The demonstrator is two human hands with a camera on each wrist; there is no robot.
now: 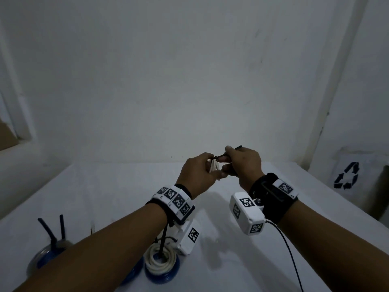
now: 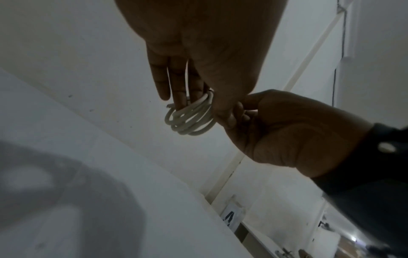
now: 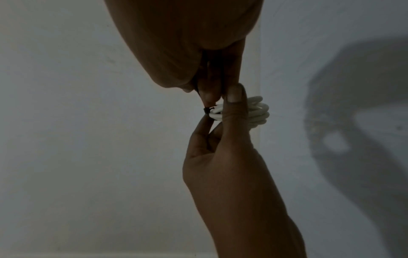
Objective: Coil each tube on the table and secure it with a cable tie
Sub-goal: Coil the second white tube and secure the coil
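Only readable marking: a black recycling symbol [image 1: 347, 176] on the far-right wall, no text. Left hand [image 1: 197, 172] pinches a small white tube coil [image 2: 191, 117] between thumb and fingers, held above the table [image 1: 294, 207]. Right hand [image 1: 244, 163] grips the black cable tie [image 1: 219, 156] looped round the coil, tail poking out past its knuckles. Two tied coils [image 1: 161, 262] lie near-left.
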